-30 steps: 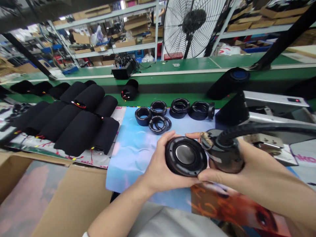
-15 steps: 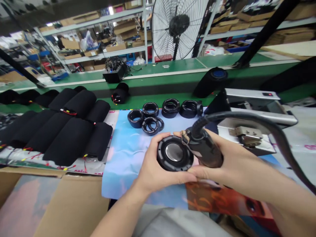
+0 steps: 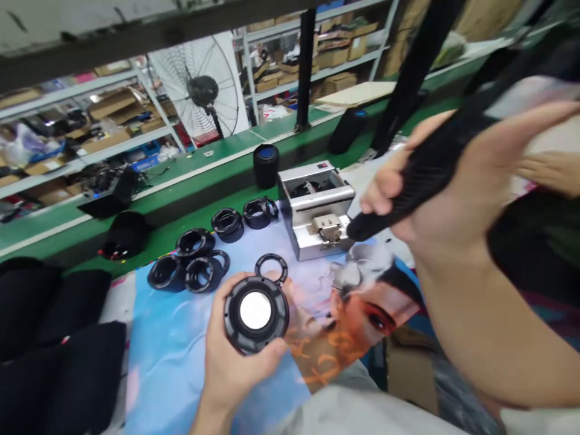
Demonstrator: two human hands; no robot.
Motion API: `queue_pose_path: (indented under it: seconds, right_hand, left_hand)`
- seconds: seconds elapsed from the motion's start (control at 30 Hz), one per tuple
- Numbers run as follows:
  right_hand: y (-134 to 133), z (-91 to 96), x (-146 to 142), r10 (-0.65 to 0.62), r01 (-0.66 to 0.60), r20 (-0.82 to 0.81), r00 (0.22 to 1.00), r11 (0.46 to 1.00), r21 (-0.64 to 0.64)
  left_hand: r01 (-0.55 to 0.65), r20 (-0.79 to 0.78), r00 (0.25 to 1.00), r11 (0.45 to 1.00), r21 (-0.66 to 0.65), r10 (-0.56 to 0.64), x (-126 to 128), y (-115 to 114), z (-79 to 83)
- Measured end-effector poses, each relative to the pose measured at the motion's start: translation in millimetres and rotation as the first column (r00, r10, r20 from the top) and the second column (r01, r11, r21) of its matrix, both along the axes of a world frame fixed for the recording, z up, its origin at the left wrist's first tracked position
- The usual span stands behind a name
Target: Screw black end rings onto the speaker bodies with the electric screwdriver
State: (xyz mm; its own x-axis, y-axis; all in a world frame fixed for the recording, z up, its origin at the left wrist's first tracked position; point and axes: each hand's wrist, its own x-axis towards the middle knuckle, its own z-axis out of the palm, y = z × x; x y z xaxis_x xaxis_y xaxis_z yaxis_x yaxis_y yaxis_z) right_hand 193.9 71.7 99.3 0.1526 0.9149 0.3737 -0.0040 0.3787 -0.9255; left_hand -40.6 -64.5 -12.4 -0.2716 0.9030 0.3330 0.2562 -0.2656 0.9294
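Your left hand (image 3: 235,359) grips the black round part (image 3: 233,326), with the fingers behind its left rim and the thumb along its lower edge. The part's bright circular centre faces you. It is in front of you, over the printed sheet (image 3: 163,338).

Your right hand (image 3: 457,205) is raised at the right, well apart from the round part. Its fingers are closed around the black tool (image 3: 421,172), which slants down to the left. The tool's lower end overlaps the right edge of the silver machine (image 3: 317,208) in this view (the actual clearance cannot be judged).

1 thin ring (image 3: 258,266) is just past the upper edge of the round part; whether the 2 touch cannot be told. Beyond it, the black collars (image 3: 226,226) form a slanting row near the sheet's far edge, ending just beside the machine's left side.

To the left of your left hand, a broad stretch of blue sheet gives lateral room as far as the black cylinders (image 3: 67,374). To the right, the printed face (image 3: 376,314) lies between the round part and the sheet's right edge.
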Motion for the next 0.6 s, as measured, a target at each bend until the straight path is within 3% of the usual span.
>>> queue_pose_path:
  seconds: [0.07,0.2,0.4,0.6]
  right_hand:
    - [6.4,-6.3,-5.8,0.03,-0.023,-0.114,0.993,0.998,0.063]
    - [20.6,-17.8,-17.1,0.144,-0.113,-0.182,0.973,0.979,0.171]
    - [31.5,-27.3,-24.0,0.223,-0.201,-0.151,0.963,0.968,0.147]
    - [31.5,-32.8,-19.6,0.282,-0.262,-0.193,0.94,0.957,0.121]
  left_hand:
    - [0.056,0.043,0.998,0.998,-0.024,-0.055,14.2,10.8,-0.5]
    - [0.1,0.054,0.994,0.994,-0.052,-0.097,27.8,21.3,-6.6]
    - [0.074,-0.009,0.997,0.997,-0.036,-0.074,24.3,23.1,-12.1]
    - [0.096,0.027,0.995,0.995,-0.02,-0.096,27.3,22.6,-11.9]
